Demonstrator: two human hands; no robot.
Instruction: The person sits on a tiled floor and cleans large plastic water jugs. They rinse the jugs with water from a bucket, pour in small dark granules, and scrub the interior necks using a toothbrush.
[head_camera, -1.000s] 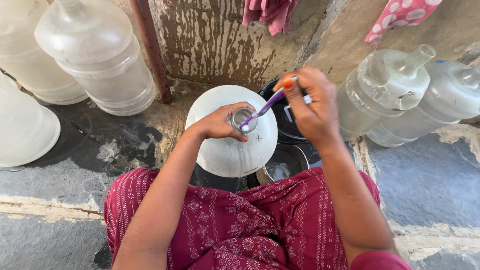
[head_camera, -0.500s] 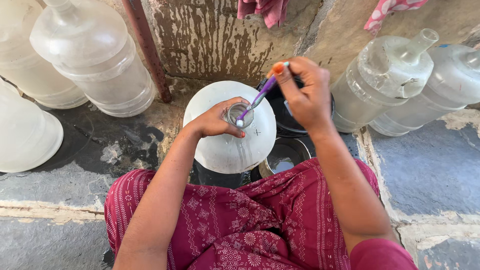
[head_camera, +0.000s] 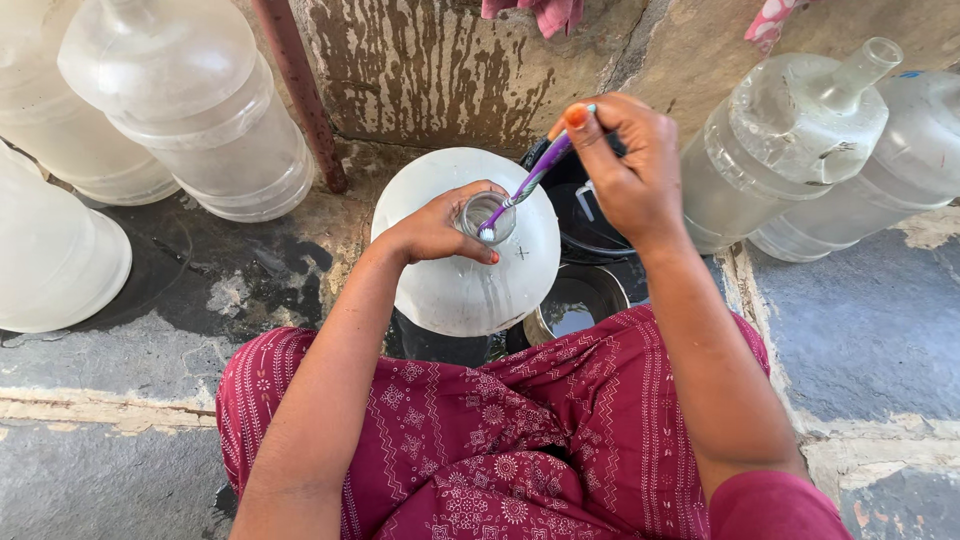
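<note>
A large clear water jug (head_camera: 460, 285) stands upright between my knees, seen from above. My left hand (head_camera: 435, 228) grips its short neck (head_camera: 487, 214) from the left side. My right hand (head_camera: 625, 170) holds a purple toothbrush (head_camera: 530, 180) by the handle, slanting down to the left. The brush head rests inside the rim of the jug's neck.
Several more clear jugs stand along the wall: two at the far left (head_camera: 190, 120), one low at the left edge (head_camera: 50, 250), two at the right (head_camera: 790, 140). A black tub (head_camera: 590, 225) and a steel bowl (head_camera: 575, 300) sit behind the jug. A rusty pipe (head_camera: 300, 90) runs up the stained wall.
My right hand has shifted slightly with the toothbrush, working the brush head around the jug's neck. My left hand stays on the neck.
</note>
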